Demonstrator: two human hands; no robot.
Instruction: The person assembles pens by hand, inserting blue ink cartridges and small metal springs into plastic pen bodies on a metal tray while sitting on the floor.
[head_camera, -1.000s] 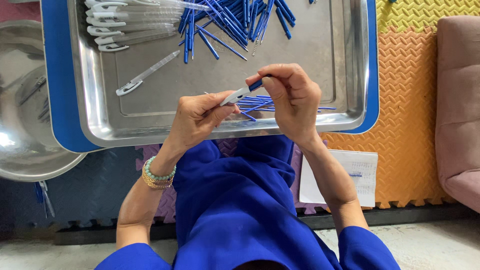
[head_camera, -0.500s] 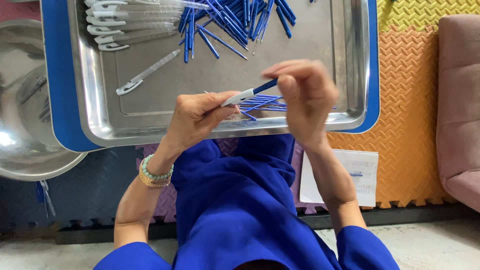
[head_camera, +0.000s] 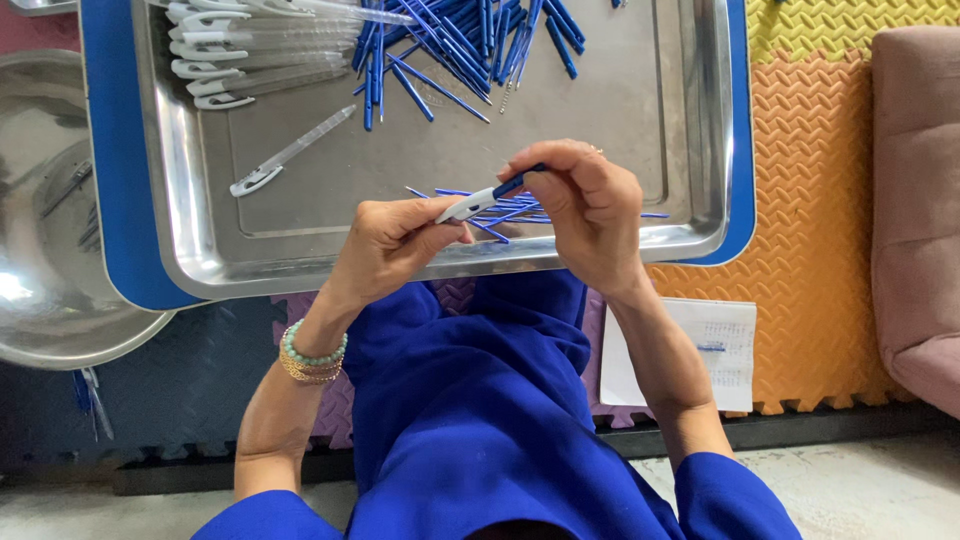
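The left hand (head_camera: 395, 245) pinches the white clear-barrelled pen body (head_camera: 470, 206) at its clip end, fingers closed around it, above the near rim of the shallow stainless steel tray (head_camera: 700, 150). Keep this grip fixed and level. The right hand (head_camera: 585, 205) holds the thin blue plastic refill (head_camera: 518, 183) between closed fingertips at the barrel mouth. Align both axes, then feed straight without bending. Spare refills lie just beneath.

Pen (head_camera: 487, 201) ends hidden in both hands; tray (head_camera: 190, 230) top cut off.
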